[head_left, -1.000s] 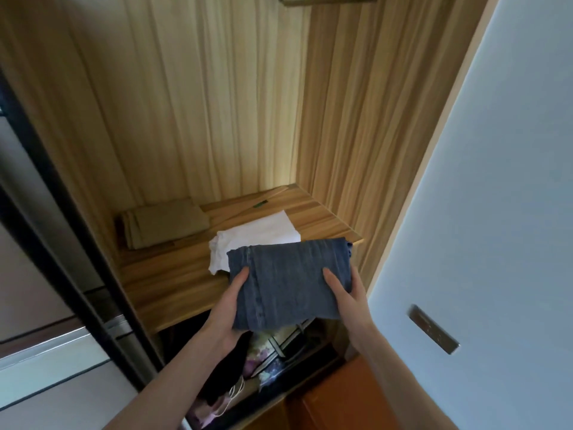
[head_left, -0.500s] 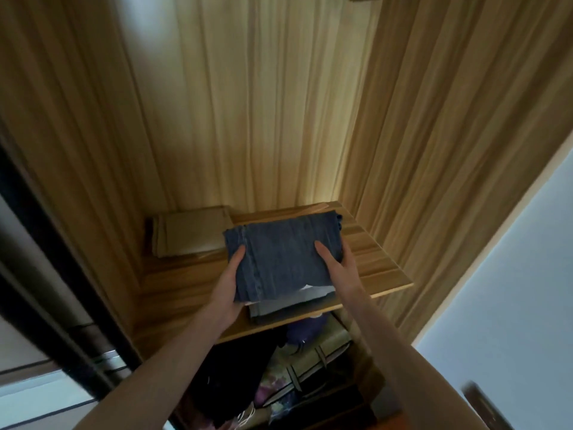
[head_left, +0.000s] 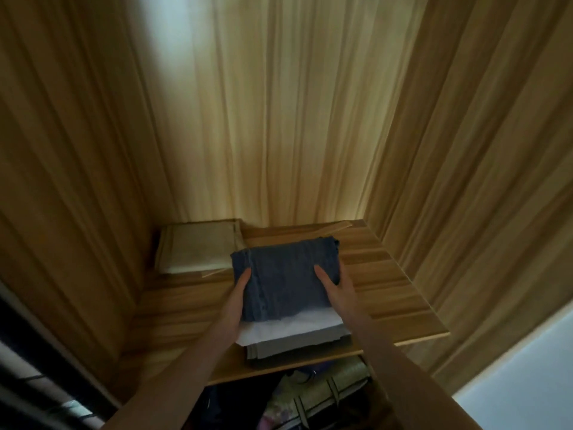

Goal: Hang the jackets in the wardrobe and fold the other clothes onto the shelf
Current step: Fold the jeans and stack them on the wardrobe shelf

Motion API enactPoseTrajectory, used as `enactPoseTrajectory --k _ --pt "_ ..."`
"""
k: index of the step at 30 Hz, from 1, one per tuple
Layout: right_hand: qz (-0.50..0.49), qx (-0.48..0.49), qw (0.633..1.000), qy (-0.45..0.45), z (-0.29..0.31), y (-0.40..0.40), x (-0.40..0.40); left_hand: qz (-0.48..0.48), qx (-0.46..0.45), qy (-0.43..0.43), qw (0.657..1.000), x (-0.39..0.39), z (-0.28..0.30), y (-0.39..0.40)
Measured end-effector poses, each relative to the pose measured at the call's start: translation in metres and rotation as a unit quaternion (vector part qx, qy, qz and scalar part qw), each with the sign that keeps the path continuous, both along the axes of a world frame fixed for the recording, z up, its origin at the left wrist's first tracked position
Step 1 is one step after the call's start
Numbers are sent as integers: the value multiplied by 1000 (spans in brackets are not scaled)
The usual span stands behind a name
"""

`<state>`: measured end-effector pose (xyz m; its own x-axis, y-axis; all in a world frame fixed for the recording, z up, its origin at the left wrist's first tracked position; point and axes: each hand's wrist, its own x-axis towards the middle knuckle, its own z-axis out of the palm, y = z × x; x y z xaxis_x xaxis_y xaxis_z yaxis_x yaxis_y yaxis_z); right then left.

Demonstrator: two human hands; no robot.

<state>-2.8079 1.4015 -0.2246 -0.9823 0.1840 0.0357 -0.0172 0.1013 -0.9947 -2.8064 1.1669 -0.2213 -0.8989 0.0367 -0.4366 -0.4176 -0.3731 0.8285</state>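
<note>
Now the shelving step is in hand: the left hand (head_left: pixel 237 301) and right hand (head_left: pixel 336 288) grip the folded denim garment (head_left: pixel 286 280) by its sides, thumbs on top, fingers curled under, over the white folded garment (head_left: pixel 291 328) on the wardrobe shelf (head_left: pixel 387 290); next, probably set it down squarely and let go

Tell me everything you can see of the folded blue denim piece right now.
The folded blue denim garment is a thick, roughly rectangular bundle with a stitched seam near its left edge. It lies flat atop a folded white garment on the wooden shelf. The left hand and right hand grip its two sides, thumbs on top.
</note>
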Motion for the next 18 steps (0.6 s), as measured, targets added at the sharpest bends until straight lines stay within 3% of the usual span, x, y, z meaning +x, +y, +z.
enactPoseTrajectory --k 5,8,12,16,18 --pt "-10 76 997 -17 -15 7 5 29 -145 55 987 5 -10 2" --pt "-41 170 984 -34 -24 14 11 51 -297 111 947 13 -19 3" --pt "-95 318 943 40 -32 12 16 92 -560 150 810 20 -28 3" --pt "3 526 834 166 -12 12 7 48 -645 374 664 14 -10 14" --pt "75 549 817 158 -10 5 1 -23 -678 410 610 6 -10 22"
